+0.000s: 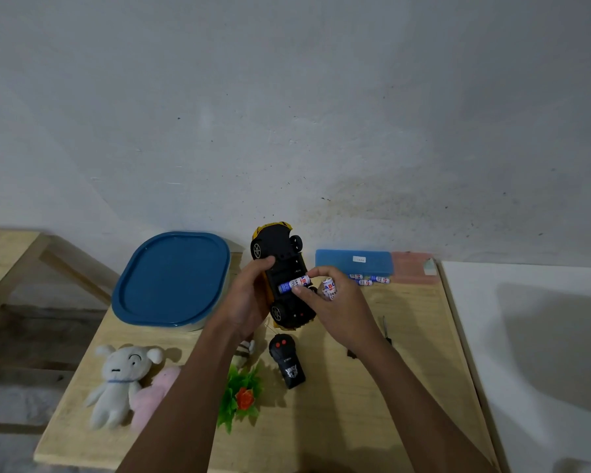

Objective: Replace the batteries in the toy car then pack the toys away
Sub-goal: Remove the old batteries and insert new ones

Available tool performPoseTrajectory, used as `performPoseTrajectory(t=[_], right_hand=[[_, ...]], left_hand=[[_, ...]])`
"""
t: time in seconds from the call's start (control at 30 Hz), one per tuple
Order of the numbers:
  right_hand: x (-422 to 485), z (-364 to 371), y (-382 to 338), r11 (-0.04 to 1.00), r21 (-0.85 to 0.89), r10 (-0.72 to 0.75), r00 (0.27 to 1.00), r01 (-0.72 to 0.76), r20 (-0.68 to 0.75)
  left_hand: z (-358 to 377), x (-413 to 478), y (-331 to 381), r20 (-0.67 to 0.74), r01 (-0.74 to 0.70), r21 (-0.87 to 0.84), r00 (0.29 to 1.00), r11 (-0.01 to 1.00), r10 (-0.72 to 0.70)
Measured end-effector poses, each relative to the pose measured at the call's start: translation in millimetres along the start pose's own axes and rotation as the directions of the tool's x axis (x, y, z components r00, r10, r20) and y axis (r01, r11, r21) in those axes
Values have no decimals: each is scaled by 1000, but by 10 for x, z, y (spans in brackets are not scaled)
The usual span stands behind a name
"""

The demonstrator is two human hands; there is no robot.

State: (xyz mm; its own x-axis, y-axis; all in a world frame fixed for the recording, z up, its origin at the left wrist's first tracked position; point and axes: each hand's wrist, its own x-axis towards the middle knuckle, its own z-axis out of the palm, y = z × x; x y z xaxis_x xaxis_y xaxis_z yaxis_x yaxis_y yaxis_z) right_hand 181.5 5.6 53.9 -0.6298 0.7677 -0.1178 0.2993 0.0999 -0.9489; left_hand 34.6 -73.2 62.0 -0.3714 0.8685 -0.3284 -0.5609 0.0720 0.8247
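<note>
A yellow toy car point(285, 264) is turned over, its black underside and wheels facing me, above the wooden table point(406, 370). My left hand point(249, 298) grips its left side. My right hand point(335, 302) pinches a white battery point(292, 284) with its thumb and forefinger at the car's open battery bay, and holds more white batteries point(330, 289) in its palm. Several loose batteries point(369, 279) lie in front of a blue and pink case point(355, 262) at the back right.
A blue-lidded container point(173, 278) stands at the back left. A black remote point(287, 361), a white plush point(120, 380), a pink plush point(154, 394), a small striped plush point(244, 351) and a green plastic plant point(241, 396) lie near the front. A small dark tool point(385, 331) lies at right.
</note>
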Motion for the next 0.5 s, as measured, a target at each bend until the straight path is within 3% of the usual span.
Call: performPoseTrajectory(t=[0.13,0.4,0.5], right_hand=[[-29,-44,-125,996,63,-60,998,57,35],[22,17,-184,958,-232,-169,985,171,28],[24,36,-235,984,-132,-116,993,117,16]], left_hand=[[36,-22,10,-6,20,7,1000,1000,-20],[71,-32,48,0,36,28,999,999,-36],[89,-42,42,11,46,29,999,999,-46]])
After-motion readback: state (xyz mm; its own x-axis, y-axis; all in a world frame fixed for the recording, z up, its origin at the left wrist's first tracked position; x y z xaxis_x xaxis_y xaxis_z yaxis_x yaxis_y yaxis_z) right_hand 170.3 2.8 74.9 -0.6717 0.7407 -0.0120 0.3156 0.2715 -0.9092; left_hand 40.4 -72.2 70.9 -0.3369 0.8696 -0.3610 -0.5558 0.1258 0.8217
